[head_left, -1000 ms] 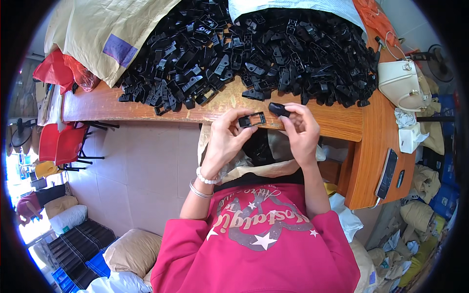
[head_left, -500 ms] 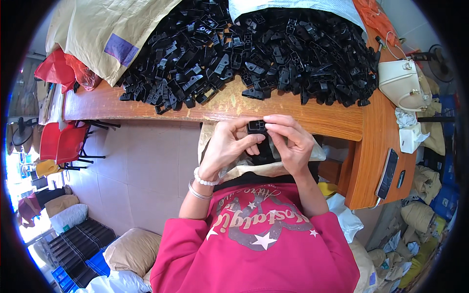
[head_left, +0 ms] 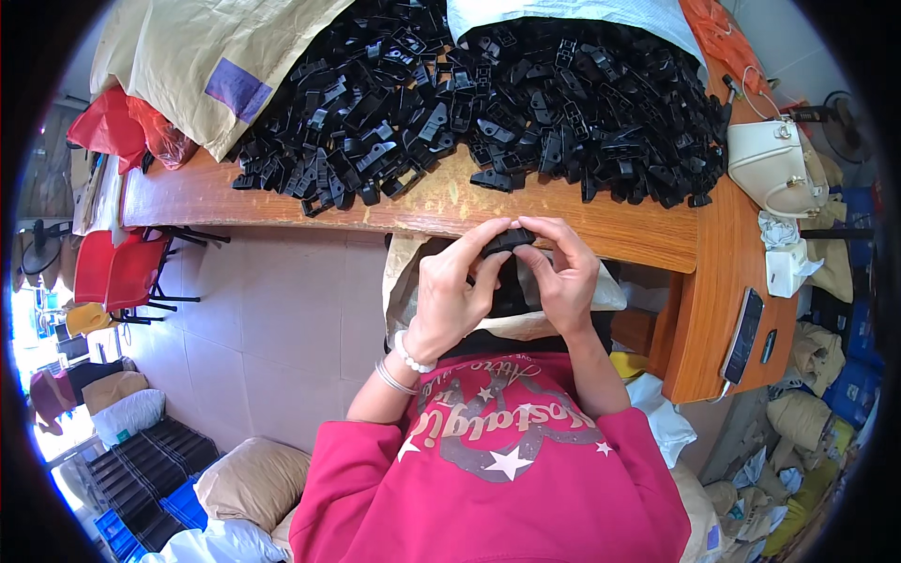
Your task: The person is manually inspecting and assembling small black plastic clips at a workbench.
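A small black plastic part [head_left: 508, 242] is pinched between both my hands, just off the table's near edge. My left hand [head_left: 458, 284], with a white beaded bracelet on its wrist, grips the part's left side between thumb and fingers. My right hand [head_left: 567, 276] closes on its right side in the same way. Below them an open paper-like sack [head_left: 405, 281] sits at my lap, with dark contents partly hidden by my hands. Beyond, a big heap of similar black plastic parts [head_left: 366, 122] covers the back of the wooden table [head_left: 310, 215].
A tan sack [head_left: 178, 56] and a white sack [head_left: 582, 13] lie at the heap's back. On the right stand a cream handbag [head_left: 771, 159], a tissue pack [head_left: 786, 267] and a phone [head_left: 744, 335]. A red chair [head_left: 111, 270] is at left.
Both hands still hold the black part, which has been turned and tilted. My left hand has rotated over, and my fingers have shifted their hold along the part's ends.
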A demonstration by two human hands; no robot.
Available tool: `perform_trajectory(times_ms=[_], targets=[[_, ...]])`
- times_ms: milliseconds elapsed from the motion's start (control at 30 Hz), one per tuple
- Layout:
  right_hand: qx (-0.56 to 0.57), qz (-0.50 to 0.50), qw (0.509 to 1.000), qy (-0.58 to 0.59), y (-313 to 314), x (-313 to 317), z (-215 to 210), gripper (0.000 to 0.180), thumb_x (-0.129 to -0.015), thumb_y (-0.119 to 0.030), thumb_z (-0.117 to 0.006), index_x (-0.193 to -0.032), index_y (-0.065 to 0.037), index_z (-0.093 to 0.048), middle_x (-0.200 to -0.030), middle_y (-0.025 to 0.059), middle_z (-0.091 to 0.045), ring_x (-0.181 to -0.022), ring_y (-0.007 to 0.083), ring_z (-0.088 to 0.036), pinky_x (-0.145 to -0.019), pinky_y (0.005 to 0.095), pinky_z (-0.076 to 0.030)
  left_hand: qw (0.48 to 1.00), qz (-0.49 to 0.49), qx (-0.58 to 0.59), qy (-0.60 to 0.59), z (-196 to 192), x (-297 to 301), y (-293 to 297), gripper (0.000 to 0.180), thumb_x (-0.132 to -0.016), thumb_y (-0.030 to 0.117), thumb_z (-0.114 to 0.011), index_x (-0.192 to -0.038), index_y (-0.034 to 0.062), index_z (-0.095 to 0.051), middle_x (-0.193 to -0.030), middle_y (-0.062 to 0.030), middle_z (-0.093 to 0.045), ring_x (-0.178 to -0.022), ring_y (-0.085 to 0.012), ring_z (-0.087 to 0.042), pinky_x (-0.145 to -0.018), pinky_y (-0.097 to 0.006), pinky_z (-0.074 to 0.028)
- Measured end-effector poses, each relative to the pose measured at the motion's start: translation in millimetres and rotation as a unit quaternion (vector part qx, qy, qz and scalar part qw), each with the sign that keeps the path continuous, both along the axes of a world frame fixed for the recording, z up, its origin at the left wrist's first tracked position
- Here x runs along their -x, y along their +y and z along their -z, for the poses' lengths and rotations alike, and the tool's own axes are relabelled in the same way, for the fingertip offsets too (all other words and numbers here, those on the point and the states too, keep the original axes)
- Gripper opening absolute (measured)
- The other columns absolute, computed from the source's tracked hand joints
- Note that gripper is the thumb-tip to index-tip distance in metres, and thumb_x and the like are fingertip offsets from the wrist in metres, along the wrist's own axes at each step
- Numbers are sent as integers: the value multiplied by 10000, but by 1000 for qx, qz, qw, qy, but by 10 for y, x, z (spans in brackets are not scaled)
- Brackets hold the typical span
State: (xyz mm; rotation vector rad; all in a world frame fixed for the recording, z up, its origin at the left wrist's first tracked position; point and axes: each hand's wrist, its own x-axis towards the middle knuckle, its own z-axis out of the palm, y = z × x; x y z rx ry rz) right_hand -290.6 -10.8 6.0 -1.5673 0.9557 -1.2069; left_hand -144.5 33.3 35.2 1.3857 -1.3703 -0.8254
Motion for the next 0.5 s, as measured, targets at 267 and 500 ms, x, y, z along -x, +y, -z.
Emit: perform_trajectory(times_ms=[267,500], targets=[[35,-43,993,103,-281,-5,-72,141,-815,-23,-675,-949,16,-698,-830,83,-643,-734,155,-595,-655,264,-458,925,-168,80,-331,184,-524,-292,198,-811,123,-697,-954,18,-609,-901,-139,-539,-720,-308,-594,-587,-376,-488],[223,105,917,313,-425,-341,151,256,-752,-60,-718,-993,-18,-644,-844,98,-531,-808,267,-537,-715,392,-412,914,-130,129,-362,216,-532,-410,136,-777,36,-648,-900,10,-596,-926,-139,-506,-819,-308,-545,-674,-379,-471]])
